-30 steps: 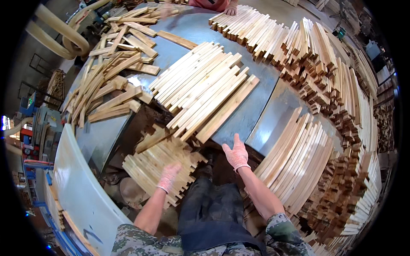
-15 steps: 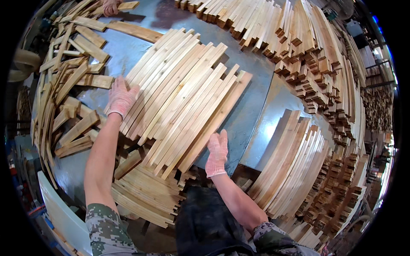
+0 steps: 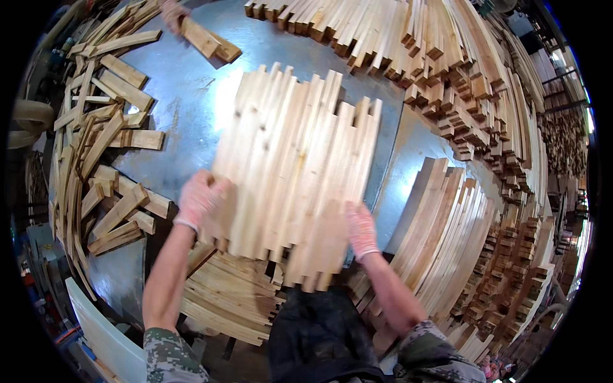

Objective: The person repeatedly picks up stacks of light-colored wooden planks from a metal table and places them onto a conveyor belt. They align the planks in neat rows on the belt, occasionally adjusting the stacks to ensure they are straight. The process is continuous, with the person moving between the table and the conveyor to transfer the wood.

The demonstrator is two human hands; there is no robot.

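A side-by-side batch of pale wooden strips point(image 3: 287, 172) lies on the metal table in front of me, its ends uneven at both the far and near side. My left hand point(image 3: 203, 201), in a pinkish work glove, presses against the left edge of the batch near its lower corner, fingers curled. At the right edge my right hand point(image 3: 361, 230), gloved alike, pushes inward with its fingers along the outermost strip. Between them the strips are squeezed close together. The near ends jut over the table edge toward my dark apron point(image 3: 319, 332).
Loose wood offcuts point(image 3: 124, 89) heap up at the left. Another person's gloved hand point(image 3: 174, 16) is by two short boards point(image 3: 207, 41) at the far side. Stacked strips point(image 3: 357, 32) line the far right; more strips point(image 3: 440, 236) stand at right and a lower stack point(image 3: 230, 293) sits below the table edge.
The batch has turned more upright and its gaps have closed. My left hand has slid nearer me; my right moved right and slightly down. Across the table, the other person's boards have shifted.
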